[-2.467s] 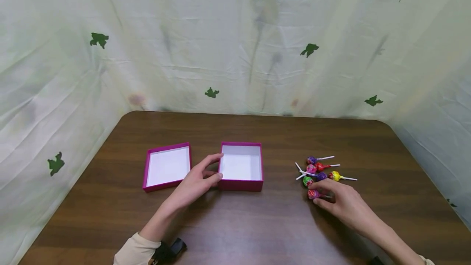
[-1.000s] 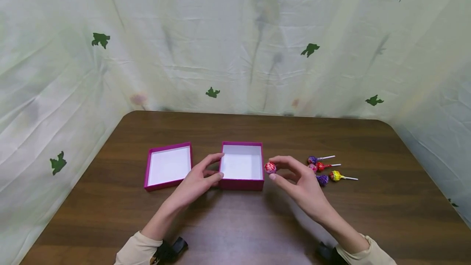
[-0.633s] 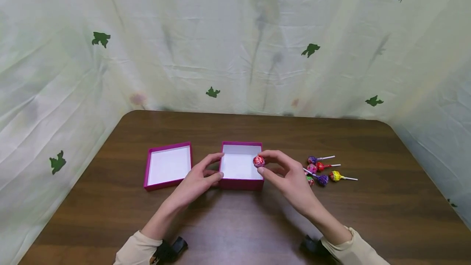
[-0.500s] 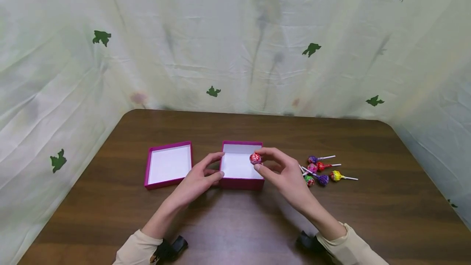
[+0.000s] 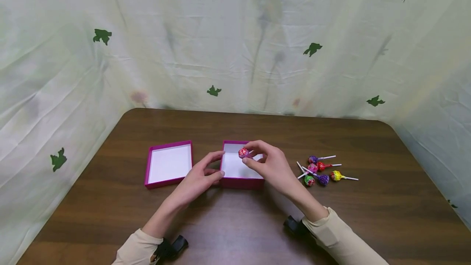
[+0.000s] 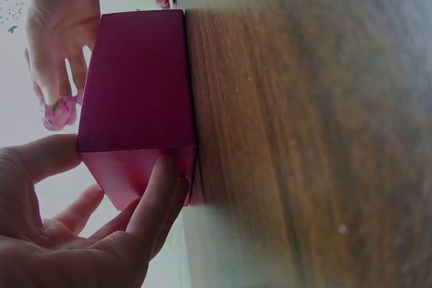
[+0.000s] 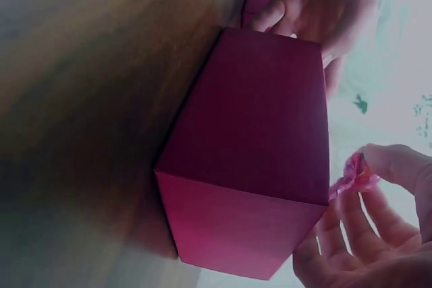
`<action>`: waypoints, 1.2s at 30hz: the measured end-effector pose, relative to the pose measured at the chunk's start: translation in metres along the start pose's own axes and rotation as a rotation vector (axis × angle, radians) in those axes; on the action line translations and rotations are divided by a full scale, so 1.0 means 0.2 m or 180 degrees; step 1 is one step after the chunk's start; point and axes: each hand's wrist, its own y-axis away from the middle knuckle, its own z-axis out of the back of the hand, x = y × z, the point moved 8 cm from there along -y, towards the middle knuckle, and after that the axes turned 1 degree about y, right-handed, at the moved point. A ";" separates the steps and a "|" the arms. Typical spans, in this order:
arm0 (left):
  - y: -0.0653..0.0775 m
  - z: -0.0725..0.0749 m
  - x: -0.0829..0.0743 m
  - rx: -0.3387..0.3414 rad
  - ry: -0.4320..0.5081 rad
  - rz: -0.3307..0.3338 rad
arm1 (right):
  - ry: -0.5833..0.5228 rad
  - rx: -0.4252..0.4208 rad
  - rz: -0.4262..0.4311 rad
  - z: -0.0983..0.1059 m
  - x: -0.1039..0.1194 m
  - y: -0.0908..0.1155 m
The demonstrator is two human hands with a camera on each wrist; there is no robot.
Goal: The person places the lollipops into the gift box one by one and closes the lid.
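Between thumb and fingers, my right hand (image 5: 273,169) pinches a lollipop (image 5: 243,153) with a red and white patterned wrapper. It hangs over the open magenta box (image 5: 241,183), whose inside is white. In the right wrist view the lollipop's wrapped head (image 7: 359,172) shows beside the box's upper edge; its stick is mostly covered by the hand. My left hand (image 5: 198,178) rests against the box's left side. In the left wrist view the fingers (image 6: 154,197) lie along that outer wall, while the thumb touches the upper corner.
The box's magenta lid (image 5: 170,165) lies inside-up to the left, just past my left hand. Right of the box is a loose pile of several lollipops, among them a yellow one (image 5: 335,175) and a green one (image 5: 309,180). A patterned curtain (image 5: 235,44) hangs behind the brown table (image 5: 235,228).
My right hand took the red-wrapped lollipop from the pile's near end and carried it left, over the box. My left hand has stayed at the box's left side.
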 end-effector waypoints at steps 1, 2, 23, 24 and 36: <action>0.00 0.00 0.00 0.0000 0.0013 -0.0002 | 0.0050 0.0025 0.0006 -0.01 0.00 -0.01; 0.00 0.00 0.00 0.0002 0.0031 -0.0005 | 0.0092 0.0053 0.0013 -0.01 0.00 -0.02; -0.07 0.01 0.12 -0.0044 0.0116 -0.0065 | 0.0962 0.0497 -0.0319 -0.19 -0.07 -0.18; -0.07 0.01 0.13 -0.0054 0.0112 -0.0079 | 0.0972 0.0513 -0.0327 -0.19 -0.07 -0.19; -0.05 0.00 0.09 -0.0014 0.0184 -0.0060 | 0.1120 0.0519 -0.0469 -0.24 -0.11 -0.22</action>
